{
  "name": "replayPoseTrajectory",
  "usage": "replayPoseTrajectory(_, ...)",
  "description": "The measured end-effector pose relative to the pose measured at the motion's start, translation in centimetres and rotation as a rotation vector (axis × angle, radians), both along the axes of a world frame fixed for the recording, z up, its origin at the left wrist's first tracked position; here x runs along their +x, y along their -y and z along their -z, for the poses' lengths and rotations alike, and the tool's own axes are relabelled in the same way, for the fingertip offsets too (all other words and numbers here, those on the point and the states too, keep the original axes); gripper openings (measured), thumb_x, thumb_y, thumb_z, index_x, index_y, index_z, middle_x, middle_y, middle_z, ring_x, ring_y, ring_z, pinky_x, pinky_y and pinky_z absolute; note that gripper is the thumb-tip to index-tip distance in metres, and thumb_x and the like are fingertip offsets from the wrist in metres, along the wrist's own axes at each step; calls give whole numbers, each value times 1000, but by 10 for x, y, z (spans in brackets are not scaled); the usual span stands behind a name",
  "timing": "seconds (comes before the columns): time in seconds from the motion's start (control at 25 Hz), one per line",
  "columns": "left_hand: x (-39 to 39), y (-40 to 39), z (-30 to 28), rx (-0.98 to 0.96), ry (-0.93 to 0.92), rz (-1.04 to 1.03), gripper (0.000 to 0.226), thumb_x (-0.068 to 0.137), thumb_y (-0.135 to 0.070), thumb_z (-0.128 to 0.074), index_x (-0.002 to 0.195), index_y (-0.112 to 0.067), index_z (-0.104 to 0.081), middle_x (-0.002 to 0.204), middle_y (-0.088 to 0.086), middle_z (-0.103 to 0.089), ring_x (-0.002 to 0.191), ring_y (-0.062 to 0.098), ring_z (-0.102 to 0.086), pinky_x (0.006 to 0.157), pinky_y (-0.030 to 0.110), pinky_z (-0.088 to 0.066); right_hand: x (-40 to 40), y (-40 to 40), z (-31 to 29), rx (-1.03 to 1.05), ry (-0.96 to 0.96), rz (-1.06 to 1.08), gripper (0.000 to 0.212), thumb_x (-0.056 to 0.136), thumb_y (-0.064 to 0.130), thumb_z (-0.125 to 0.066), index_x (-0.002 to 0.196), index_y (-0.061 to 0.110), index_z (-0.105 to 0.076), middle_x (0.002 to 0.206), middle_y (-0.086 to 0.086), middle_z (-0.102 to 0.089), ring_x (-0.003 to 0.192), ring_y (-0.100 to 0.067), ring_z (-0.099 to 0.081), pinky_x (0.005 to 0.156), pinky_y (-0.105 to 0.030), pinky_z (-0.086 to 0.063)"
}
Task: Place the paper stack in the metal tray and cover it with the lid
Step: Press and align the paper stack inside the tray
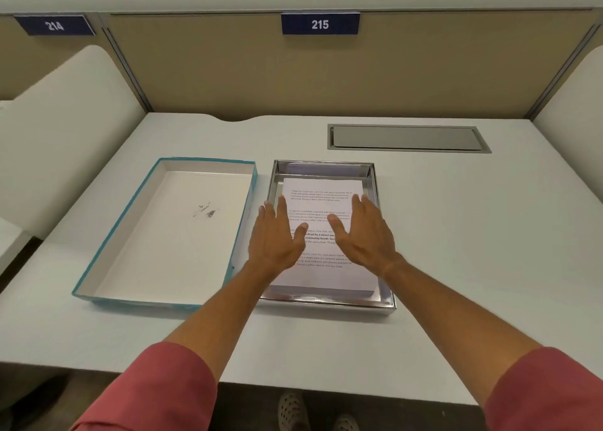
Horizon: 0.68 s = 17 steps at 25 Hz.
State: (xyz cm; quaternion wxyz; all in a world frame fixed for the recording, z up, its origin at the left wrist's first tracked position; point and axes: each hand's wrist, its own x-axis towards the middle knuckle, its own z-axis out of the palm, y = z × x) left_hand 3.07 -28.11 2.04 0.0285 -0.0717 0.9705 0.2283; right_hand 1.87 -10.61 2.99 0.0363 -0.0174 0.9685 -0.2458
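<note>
Paper stack [326, 202] already sits in the metal tray [385, 306], with both hands open and flat above it. The lid [156, 234] lies upturned just left, long axis running near-to-far, so the left hand [277, 234] is closer than the right hand [365, 231].

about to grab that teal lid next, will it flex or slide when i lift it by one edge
The teal lid looks like thin cardboard with shallow walls, so lifted by one edge it would probably sag or twist; two hands seem safer. It lies open side up, so it likely needs flipping over the metal tray. On the smooth white desk it may slide easily.
</note>
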Motion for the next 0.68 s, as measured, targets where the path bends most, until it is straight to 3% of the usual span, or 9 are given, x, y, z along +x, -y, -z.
replayPoseTrajectory(0.12,8,5,-9,-239,-68,-5,84,92,-62,-33,155,-21,4,163,17,6,150,37,5,119,48,0,5,12,-1,157,-155,-80,91,86,69,-24,155,12,-5,164,-12,-1,151,-30,-1,120,-43,-2)
replayPoseTrajectory(0.24,15,20,-11,-382,-91,-39,87,90,-67,-28,155,-21,6,162,19,9,149,39,8,118,52,3,7,24,1,249,-212,-151,94,84,71,-23,155,12,-2,163,-14,3,151,-32,4,122,-47,1)
replayPoseTrajectory(0.44,17,55,-11,-410,-90,-63,88,90,-64,-33,155,-18,5,162,19,7,149,39,6,120,52,-2,4,55,6,259,-255,-202,95,84,72,-29,155,11,-12,163,-15,-5,150,-34,-3,121,-52,-3)
replayPoseTrajectory(0.68,-3,99,6,-336,-32,-20,84,93,-54,-41,154,-11,-2,163,15,-2,151,34,-3,120,44,-9,-6,99,13,282,-233,-194,96,84,73,-25,155,10,-7,163,-14,-1,150,-32,1,121,-49,1)
